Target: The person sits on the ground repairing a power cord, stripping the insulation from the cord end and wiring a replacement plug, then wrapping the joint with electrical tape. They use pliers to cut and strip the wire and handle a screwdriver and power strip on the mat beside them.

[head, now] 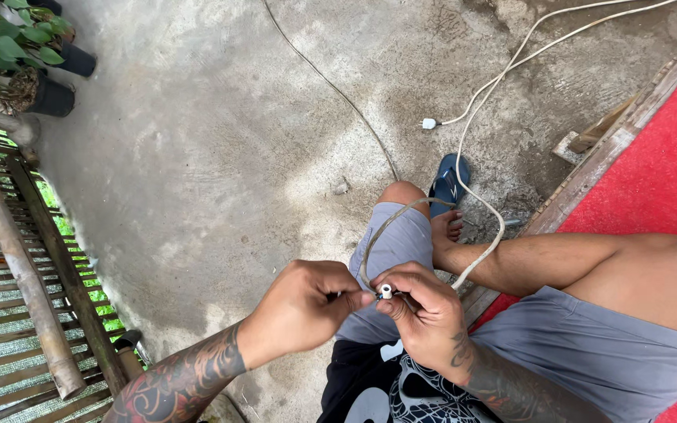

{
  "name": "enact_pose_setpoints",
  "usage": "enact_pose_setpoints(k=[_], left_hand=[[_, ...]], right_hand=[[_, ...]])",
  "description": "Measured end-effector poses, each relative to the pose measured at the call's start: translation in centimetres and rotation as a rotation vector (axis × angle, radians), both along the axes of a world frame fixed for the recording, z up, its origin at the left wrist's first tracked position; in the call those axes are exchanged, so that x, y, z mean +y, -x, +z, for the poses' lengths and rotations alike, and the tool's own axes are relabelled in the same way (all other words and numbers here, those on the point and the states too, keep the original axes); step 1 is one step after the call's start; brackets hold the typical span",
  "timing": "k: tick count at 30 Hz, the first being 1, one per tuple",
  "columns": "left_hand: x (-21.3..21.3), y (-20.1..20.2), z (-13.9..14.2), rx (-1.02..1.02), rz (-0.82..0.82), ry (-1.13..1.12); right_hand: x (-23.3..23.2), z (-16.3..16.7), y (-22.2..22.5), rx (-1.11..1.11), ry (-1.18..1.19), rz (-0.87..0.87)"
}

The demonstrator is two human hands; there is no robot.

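Cable end [385,292], small and pale, is sitting right between the two hands, above the grey shorts [401,243] at the person's lap. Its white cable [486,247] is looping up and away to the right, over the forearm and across the concrete floor [221,157] toward a white plug [429,123] lying well apart. The right hand [425,309] is pinching the end, fingers curled tight around it with the tip poking out toward the left. The left hand [303,305] is closing in from the left, fingers bunched and touching the tip; whether it is gripping a small tool I cannot tell. A blue sandal [448,182] is lying near the bare foot.
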State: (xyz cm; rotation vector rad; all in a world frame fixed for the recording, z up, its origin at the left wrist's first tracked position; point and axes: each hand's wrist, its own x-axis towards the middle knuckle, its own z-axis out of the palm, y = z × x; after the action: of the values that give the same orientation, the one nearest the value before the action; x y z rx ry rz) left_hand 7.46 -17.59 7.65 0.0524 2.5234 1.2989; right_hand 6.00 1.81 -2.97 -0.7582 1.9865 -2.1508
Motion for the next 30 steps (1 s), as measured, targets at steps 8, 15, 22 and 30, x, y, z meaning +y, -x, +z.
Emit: enact_pose_setpoints(k=[8,15,22,30], left_hand=[[0.5,0.3,-5.5,-0.316,0.371,-0.125],[0.2,1.8,-6.1,-0.371,0.360,-0.363],[-1.9,1.2,-2.6,0.645,-0.107,0.016],[-0.8,2.7,-1.5,0.931,-0.423,0.326]], right_hand=[[-1.1,-1.3,-0.3,0.090,-0.026,-0.205],[-0.9,-2.9,1.0,0.018,-0.010,-0.234],[2.3,-3.6,2.1,-0.249,0.234,-0.069],[2.4,-3.0,1.6,-0.220,0.259,-0.055]])
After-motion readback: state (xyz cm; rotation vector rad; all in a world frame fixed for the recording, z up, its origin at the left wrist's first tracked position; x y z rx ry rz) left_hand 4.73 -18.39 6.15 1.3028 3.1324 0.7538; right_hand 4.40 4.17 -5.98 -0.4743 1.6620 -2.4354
